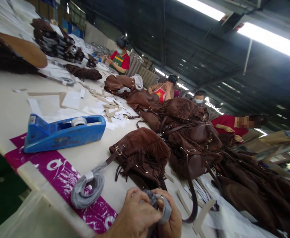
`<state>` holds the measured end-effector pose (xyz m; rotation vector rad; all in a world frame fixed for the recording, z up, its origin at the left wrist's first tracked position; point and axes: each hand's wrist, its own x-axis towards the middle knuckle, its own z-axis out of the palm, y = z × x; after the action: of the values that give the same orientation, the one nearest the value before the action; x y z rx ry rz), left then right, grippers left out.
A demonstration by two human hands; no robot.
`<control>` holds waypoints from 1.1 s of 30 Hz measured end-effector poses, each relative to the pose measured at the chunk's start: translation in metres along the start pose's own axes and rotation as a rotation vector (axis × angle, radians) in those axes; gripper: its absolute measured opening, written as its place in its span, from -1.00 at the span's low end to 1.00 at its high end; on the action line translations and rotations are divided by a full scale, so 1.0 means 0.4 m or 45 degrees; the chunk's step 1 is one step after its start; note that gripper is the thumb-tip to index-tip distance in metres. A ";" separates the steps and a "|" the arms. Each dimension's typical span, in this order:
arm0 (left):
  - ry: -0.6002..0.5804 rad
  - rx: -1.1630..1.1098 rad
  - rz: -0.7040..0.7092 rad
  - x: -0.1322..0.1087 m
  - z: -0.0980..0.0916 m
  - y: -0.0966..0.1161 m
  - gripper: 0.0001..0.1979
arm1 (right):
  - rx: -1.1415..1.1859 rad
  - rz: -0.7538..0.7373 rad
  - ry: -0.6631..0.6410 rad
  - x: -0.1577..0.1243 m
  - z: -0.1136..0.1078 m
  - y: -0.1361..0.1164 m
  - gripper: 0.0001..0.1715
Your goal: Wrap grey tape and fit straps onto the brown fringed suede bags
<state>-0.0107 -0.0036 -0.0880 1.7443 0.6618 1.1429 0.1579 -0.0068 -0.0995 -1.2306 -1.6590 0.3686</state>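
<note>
Both hands are closed around a rolled bag strap (166, 211) in grey wrapping, low in the head view. My left hand (136, 213) grips it from the left, and my right hand (173, 215) curls round its right side. Fingers hide part of the roll. Just beyond them lies a brown fringed handbag (142, 155). From its left side runs another strap, ending in a grey-wrapped coil (89, 190) with a pale band round it. That coil rests on a purple printed plastic sheet (60, 172) at the table's edge.
A blue tape dispenser (65, 134) stands on the white table (8, 99) at left. Paper and card scraps (110, 109) lie behind it. More brown bags (191, 132) are heaped to the right, and dark wrapped pieces (55, 43) at back left. Several co-workers (121, 61) are along the far side.
</note>
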 end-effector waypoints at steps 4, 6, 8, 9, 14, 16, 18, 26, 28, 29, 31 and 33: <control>0.107 -0.402 -0.324 0.001 -0.028 0.027 -0.76 | 0.091 0.049 -0.005 -0.002 -0.003 0.017 -0.75; 0.213 -0.497 -0.450 0.009 -0.040 0.041 -0.81 | 0.128 0.077 0.004 -0.002 -0.004 0.024 -0.74; 0.253 -0.451 -0.501 0.021 -0.043 0.050 -0.87 | 0.181 0.095 -0.011 -0.001 -0.004 0.025 -0.73; 0.255 -0.421 -0.523 0.027 -0.041 0.052 -0.89 | 0.208 0.103 -0.021 0.000 -0.004 0.022 -0.73; 0.214 -0.412 -0.627 0.057 -0.012 0.045 -0.95 | 0.318 0.126 -0.014 0.007 0.001 -0.002 -0.76; 0.225 -0.444 -0.648 0.069 -0.004 0.045 -0.93 | 0.347 0.170 -0.005 0.007 0.003 -0.008 -0.76; 0.234 -0.474 -0.667 0.079 0.001 0.048 -0.89 | 0.377 0.257 -0.004 0.006 0.005 -0.011 -0.75; 0.311 -0.216 -0.613 0.070 0.031 0.062 -0.83 | 0.516 0.428 -0.009 -0.003 0.010 -0.019 -0.67; 0.334 -0.243 -0.621 0.068 0.040 0.058 -0.84 | 0.515 0.424 -0.004 -0.003 0.010 -0.020 -0.66; 0.342 -0.259 -0.628 0.068 0.043 0.055 -0.84 | 0.503 0.416 0.004 -0.002 0.009 -0.020 -0.66; 0.358 -0.278 -0.629 0.070 0.046 0.050 -0.83 | 0.451 0.376 0.012 -0.001 0.008 -0.020 -0.66; 0.355 -0.286 -0.615 0.072 0.045 0.045 -0.82 | 0.390 0.325 0.003 0.000 0.008 -0.020 -0.68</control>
<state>0.0169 0.0045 -0.0628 1.1591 1.0170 1.0733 0.1508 -0.0094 -0.0952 -1.2079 -1.3826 0.7493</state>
